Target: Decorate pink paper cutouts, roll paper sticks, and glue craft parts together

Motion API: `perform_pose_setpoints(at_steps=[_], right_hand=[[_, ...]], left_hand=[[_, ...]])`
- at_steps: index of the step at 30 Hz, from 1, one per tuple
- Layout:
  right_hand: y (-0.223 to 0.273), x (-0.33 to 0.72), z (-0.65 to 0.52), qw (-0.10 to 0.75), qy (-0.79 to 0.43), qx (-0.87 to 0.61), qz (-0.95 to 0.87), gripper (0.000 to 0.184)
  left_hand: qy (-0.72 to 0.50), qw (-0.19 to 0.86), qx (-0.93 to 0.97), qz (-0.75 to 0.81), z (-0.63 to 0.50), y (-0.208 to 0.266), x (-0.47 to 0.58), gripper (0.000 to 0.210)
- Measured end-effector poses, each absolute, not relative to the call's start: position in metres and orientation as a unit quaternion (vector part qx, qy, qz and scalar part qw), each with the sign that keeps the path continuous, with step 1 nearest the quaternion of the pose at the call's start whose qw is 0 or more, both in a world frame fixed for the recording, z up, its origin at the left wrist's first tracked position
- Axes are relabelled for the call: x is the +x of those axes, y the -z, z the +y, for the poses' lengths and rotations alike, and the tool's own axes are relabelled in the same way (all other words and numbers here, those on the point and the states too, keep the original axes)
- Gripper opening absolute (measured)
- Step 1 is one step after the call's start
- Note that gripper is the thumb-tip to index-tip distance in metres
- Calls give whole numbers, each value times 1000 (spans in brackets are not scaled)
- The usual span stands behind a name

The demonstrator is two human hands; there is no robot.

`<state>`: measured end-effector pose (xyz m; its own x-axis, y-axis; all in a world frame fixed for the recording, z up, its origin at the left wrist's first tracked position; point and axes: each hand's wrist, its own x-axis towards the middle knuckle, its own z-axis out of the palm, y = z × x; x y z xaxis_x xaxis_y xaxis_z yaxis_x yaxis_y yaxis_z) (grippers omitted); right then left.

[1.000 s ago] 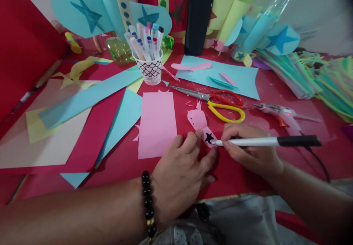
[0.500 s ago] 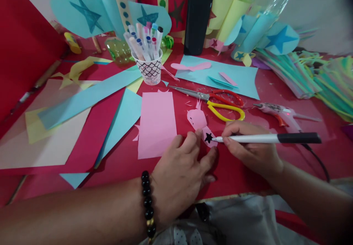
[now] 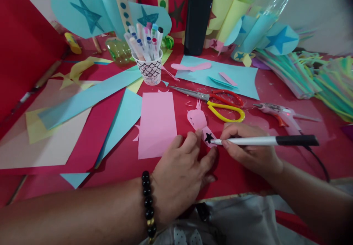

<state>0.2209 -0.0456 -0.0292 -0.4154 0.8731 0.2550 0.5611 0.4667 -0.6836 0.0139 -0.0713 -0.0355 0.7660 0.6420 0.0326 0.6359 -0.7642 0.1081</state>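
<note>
Between the fingers of my right hand [image 3: 249, 147] is a white marker [image 3: 256, 141] with a black rear end, held nearly level. Its tip touches a small pink paper cutout [image 3: 197, 118] beside a black star [image 3: 209, 137] drawn on it. My left hand [image 3: 180, 171] rests palm down with its fingers apart. Its fingertips press the cutout's edge against the table, one at the upper side and the thumb near the lower end. A pink paper rectangle [image 3: 157, 123] lies just left of those fingers. Scissors [image 3: 212, 100] with red and yellow handles lie beyond the cutout.
A paper cup [image 3: 149, 70] full of markers stands behind the pink rectangle. To the right lies a glue gun [image 3: 278, 112] with a cord. A black phone [image 3: 198, 22] stands upright at the back. Coloured sheets [image 3: 46, 134] spread over the left; fuzzy pipe cleaners [image 3: 292, 74] lie far right.
The marker has shifted slightly down, its rear end a little to the left, and its tip sits a bit lower beside the star. My left hand and the cutout stay in place.
</note>
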Motion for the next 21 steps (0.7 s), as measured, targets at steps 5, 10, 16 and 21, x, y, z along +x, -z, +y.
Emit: perform_pose_setpoints(at_steps=[5,10,16,21], right_hand=[[31,222,-46,301,-263,-453,-797,8],[30,223,-46,295,-266,-448,-801,9],[31,222,-46,312,-204,-485,-791,9],[30,220,-44,305,-203,-489,-792,8]], left_hand=[[-36,46,939,339,-71,36,14,54],[-37,43,938,341,-71,35,14,54],[-28,43,937,345,-71,34,15,54],[-25,42,938,344,-71,34,15,53]])
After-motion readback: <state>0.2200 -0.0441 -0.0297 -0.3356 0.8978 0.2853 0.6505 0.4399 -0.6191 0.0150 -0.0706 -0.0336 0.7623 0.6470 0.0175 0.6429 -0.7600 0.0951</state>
